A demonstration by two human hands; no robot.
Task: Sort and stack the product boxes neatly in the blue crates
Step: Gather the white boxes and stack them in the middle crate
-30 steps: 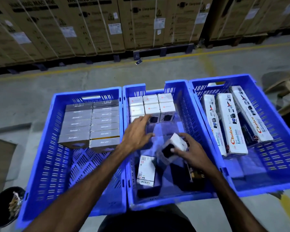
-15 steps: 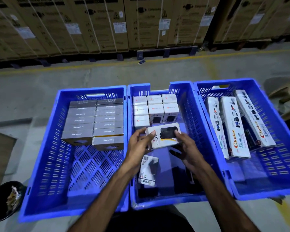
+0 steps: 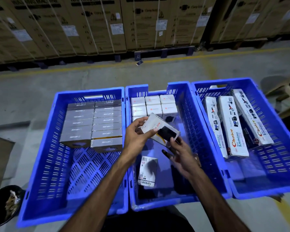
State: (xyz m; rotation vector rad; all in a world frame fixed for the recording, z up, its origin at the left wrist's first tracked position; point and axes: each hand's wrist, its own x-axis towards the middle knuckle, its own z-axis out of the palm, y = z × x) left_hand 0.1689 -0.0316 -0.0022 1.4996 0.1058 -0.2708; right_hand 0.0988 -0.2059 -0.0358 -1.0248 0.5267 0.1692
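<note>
A: Floor, room?
B: Grey concrete floor [image 3: 40, 84]; strapped brown cartons [image 3: 97, 24] far beyond the hands.
A: Hands?
B: Left hand [image 3: 136, 136] grips a glossy white box [image 3: 159, 129], tilted above the perforated middle crate [image 3: 187, 104]. Right hand [image 3: 181, 154] loose-fingered beneath, fingertips touching it.

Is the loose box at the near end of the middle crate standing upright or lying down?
Lying down: the loose box rests flat on the middle crate floor.

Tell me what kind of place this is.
Most likely a warehouse: strapped washing-machine cartons on pallets, a yellow line on the concrete floor, and blue crates of boxed goods.
</note>
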